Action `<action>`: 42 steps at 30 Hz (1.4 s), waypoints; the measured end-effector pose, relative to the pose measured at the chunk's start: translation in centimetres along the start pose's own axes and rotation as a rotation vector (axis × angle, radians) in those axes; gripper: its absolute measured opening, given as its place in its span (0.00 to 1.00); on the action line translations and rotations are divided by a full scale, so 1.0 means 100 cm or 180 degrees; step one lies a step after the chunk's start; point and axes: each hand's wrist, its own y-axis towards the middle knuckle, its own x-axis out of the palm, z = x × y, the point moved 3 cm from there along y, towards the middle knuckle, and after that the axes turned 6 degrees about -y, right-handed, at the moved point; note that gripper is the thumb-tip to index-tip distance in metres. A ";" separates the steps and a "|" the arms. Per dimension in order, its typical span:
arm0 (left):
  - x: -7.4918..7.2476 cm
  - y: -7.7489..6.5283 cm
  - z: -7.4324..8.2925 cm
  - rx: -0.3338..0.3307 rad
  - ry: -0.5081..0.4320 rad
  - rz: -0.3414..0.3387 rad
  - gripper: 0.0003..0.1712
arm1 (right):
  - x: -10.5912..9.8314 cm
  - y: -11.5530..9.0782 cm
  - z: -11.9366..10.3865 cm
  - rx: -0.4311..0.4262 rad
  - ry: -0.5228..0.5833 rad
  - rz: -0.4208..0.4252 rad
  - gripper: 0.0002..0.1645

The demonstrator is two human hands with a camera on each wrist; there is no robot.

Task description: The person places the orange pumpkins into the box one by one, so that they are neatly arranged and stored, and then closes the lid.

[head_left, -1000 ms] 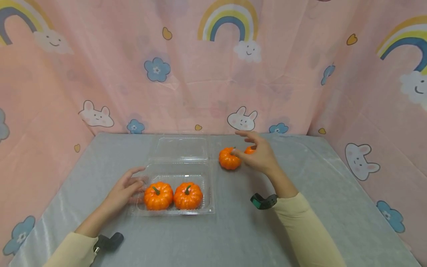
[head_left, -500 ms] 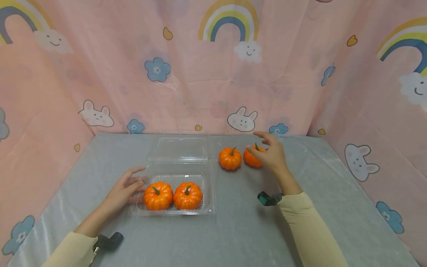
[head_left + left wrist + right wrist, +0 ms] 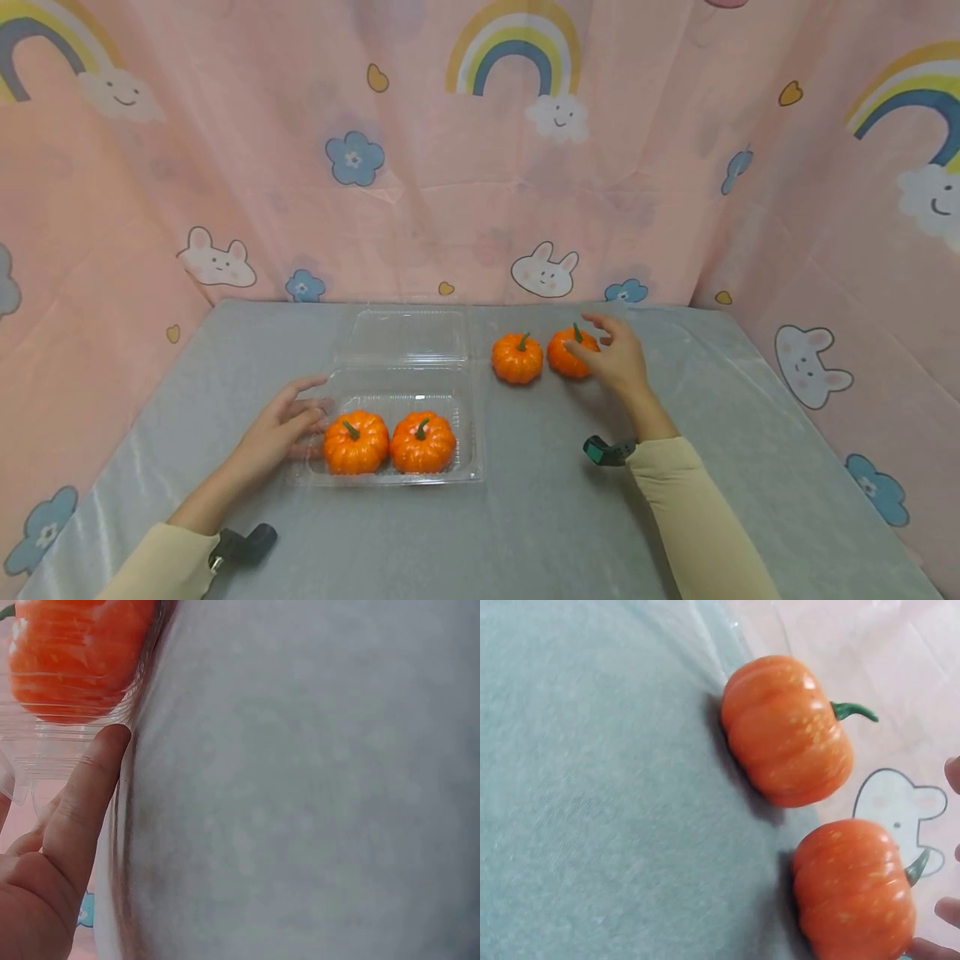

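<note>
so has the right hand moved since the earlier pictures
Yes: in the head view the right hand has shifted right, away from the loose pumpkin nearer the box, which has stayed put, to the farther pumpkin.

A broad lane of bare counter (image 3: 525,500) lies between the clear container (image 3: 469,433) and the right sleeve (image 3: 690,500), roomy enough for a hand. At its far end the left loose pumpkin (image 3: 517,360) stands in the way, a slim gap from the right loose pumpkin (image 3: 559,354), which the right hand (image 3: 618,360) crowds; the left hand (image 3: 279,429) obstructs the container's left side.
</note>
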 end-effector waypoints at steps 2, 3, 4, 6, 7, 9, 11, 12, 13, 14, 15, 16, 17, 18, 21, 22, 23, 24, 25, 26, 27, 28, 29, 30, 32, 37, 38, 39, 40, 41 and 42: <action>0.000 0.001 -0.001 -0.0007 0.0004 0.0012 0.31 | 0.001 0.000 0.003 0.0046 0.0009 -0.0036 0.36; 0.000 0.000 -0.002 -0.0001 0.0008 0.0016 0.31 | 0.002 0.000 0.004 0.0065 0.0014 -0.0047 0.36; 0.000 0.001 -0.002 0.0003 0.0013 0.0015 0.31 | 0.002 0.001 0.005 0.0086 0.0020 -0.0055 0.36; -0.001 0.001 -0.002 0.0013 0.0016 0.0009 0.31 | 0.003 0.001 0.007 0.0132 0.0023 -0.0051 0.35; -0.001 0.000 -0.002 0.0014 0.0011 0.0009 0.31 | 0.003 0.001 0.008 0.0150 0.0024 -0.0041 0.35; -0.001 0.000 -0.001 0.0028 0.0014 -0.0001 0.31 | 0.004 0.001 0.010 0.0188 0.0029 -0.0022 0.35; -0.001 0.000 -0.001 0.0071 0.0021 -0.0010 0.31 | 0.005 0.001 0.011 0.0216 0.0041 -0.0003 0.34; -0.001 0.000 -0.001 0.0073 0.0018 -0.0013 0.31 | 0.005 0.001 0.012 0.0226 0.0050 0.0001 0.34; -0.001 0.000 -0.001 0.0076 0.0010 -0.0008 0.31 | 0.006 0.001 0.012 0.0232 0.0059 0.0002 0.33; -0.001 0.000 0.000 0.0077 0.0007 -0.0010 0.31 | 0.006 0.000 0.013 0.0237 0.0060 0.0003 0.33; -0.001 0.000 0.000 0.0068 0.0003 0.0003 0.31 | 0.006 0.001 0.014 0.0244 0.0058 0.0006 0.33; -0.001 0.000 0.000 0.0070 0.0003 0.0002 0.31 | 0.007 0.001 0.014 0.0251 0.0060 0.0005 0.32; -0.001 0.000 0.000 0.0065 0.0000 0.0008 0.31 | 0.007 0.001 0.015 0.0267 0.0060 -0.0001 0.32; -0.001 0.000 -0.001 0.0036 -0.0010 0.0011 0.31 | 0.008 0.001 0.016 0.0272 0.0048 -0.0005 0.32; -0.001 -0.001 0.000 0.0036 -0.0011 0.0021 0.31 | 0.010 0.002 0.019 0.0301 0.0027 -0.0015 0.31; -0.001 -0.001 0.000 0.0033 -0.0014 0.0021 0.31 | 0.010 0.002 0.020 0.0311 0.0029 -0.0023 0.31; -0.001 -0.001 0.000 0.0031 -0.0020 0.0028 0.31 | 0.010 0.003 0.021 0.0323 0.0024 -0.0031 0.31; -0.001 -0.001 0.000 0.0023 -0.0025 0.0031 0.31 | 0.011 0.003 0.022 0.0324 0.0013 -0.0042 0.31; -0.001 -0.001 0.000 0.0017 -0.0034 0.0037 0.31 | 0.011 0.003 0.022 0.0339 0.0027 -0.0052 0.31; -0.001 -0.001 0.000 0.0013 -0.0031 0.0039 0.31 | 0.011 0.003 0.022 0.0362 0.0041 -0.0068 0.31; -0.001 -0.001 0.000 0.0014 -0.0032 0.0041 0.31 | 0.011 0.003 0.023 0.0384 0.0063 -0.0087 0.31; -0.001 -0.001 0.000 0.0014 -0.0034 0.0040 0.31 | 0.011 0.003 0.023 0.0395 0.0082 -0.0108 0.31; -0.001 -0.001 0.000 0.0018 -0.0035 0.0037 0.31 | 0.011 0.003 0.023 0.0414 0.0103 -0.0133 0.31; -0.001 -0.001 0.000 0.0016 -0.0034 0.0037 0.31 | 0.011 0.003 0.024 0.0431 0.0124 -0.0165 0.31; -0.001 -0.001 0.001 0.0016 -0.0028 0.0037 0.31 | 0.011 0.003 0.025 0.0475 0.0172 -0.0218 0.31; 0.000 -0.001 0.001 0.0015 -0.0048 0.0030 0.31 | 0.011 0.004 0.027 0.0534 0.0227 -0.0291 0.31; 0.000 -0.001 0.001 0.0019 -0.0053 0.0028 0.31 | 0.011 0.004 0.027 0.0537 0.0236 -0.0296 0.31; 0.000 -0.001 0.001 0.0024 -0.0055 0.0025 0.31 | 0.012 0.004 0.028 0.0537 0.0245 -0.0299 0.31; 0.000 -0.001 0.001 0.0029 -0.0058 0.0024 0.31 | 0.012 0.004 0.028 0.0536 0.0259 -0.0309 0.31; 0.000 -0.001 0.000 0.0032 -0.0059 0.0024 0.31 | 0.012 0.004 0.029 0.0534 0.0263 -0.0306 0.31; 0.000 -0.002 0.000 0.0034 -0.0061 0.0025 0.31 | 0.011 0.004 0.029 0.0526 0.0267 -0.0302 0.31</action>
